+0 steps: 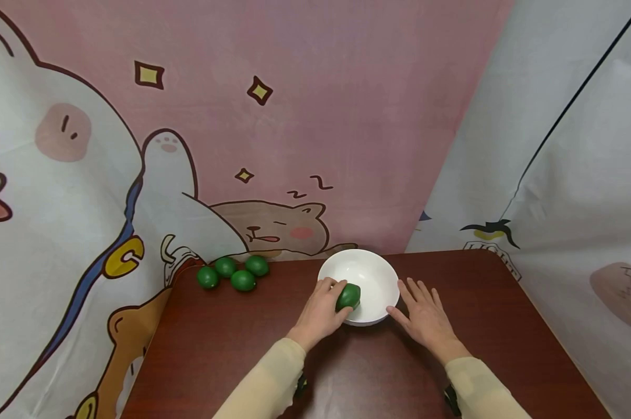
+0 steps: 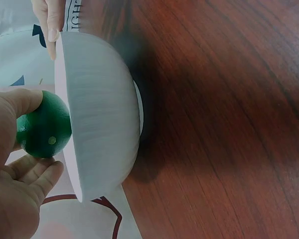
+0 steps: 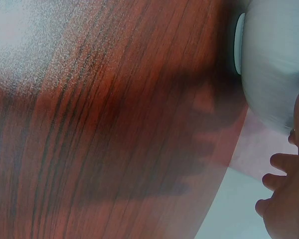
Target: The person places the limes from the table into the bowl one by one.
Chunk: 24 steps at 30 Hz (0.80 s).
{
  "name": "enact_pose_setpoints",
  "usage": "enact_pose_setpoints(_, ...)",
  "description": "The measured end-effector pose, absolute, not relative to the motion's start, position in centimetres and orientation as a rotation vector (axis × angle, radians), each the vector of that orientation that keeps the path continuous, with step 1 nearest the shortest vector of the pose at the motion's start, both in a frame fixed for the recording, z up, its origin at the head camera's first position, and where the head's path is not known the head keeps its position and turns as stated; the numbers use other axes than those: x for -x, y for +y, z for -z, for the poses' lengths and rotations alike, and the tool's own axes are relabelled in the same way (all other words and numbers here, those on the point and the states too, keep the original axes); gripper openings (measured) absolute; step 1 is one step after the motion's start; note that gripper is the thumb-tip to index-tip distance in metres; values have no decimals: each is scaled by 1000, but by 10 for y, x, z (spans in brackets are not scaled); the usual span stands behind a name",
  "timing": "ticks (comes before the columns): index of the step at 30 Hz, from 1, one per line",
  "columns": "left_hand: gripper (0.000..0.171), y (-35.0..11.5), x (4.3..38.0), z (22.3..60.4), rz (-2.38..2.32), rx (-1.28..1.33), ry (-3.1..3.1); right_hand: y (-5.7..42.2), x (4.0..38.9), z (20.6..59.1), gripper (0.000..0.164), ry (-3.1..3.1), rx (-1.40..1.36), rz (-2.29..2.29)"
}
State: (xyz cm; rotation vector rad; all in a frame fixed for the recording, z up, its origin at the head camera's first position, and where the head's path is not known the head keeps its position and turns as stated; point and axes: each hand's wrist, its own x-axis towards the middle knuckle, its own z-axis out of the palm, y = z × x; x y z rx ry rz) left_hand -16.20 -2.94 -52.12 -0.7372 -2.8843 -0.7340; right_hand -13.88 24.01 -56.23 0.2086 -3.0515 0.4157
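Observation:
My left hand [image 1: 322, 311] holds a green lime [image 1: 349, 297] between thumb and fingers at the left side of a white bowl [image 1: 379, 285]. In the left wrist view the lime [image 2: 45, 127] overlaps the rim of the upright bowl [image 2: 102, 119]. At the bowl's right side is my right hand [image 1: 425, 317], its fingers spread and the thumb right at the rim. The right wrist view shows that hand's fingers [image 3: 284, 162] beside the outer wall of the bowl [image 3: 274, 64].
Several green limes [image 1: 243, 280] lie in a group at the back left of the dark red-brown wooden table [image 1: 368, 378]. Behind the table hangs a pink and white cloth [image 1: 357, 116] with cartoon animals.

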Motion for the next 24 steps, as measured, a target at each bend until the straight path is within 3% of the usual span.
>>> enact_pose_setpoints(24,54,-13,155,522,694,852,-2893,240,139,565,83,-3050,-202,-410)
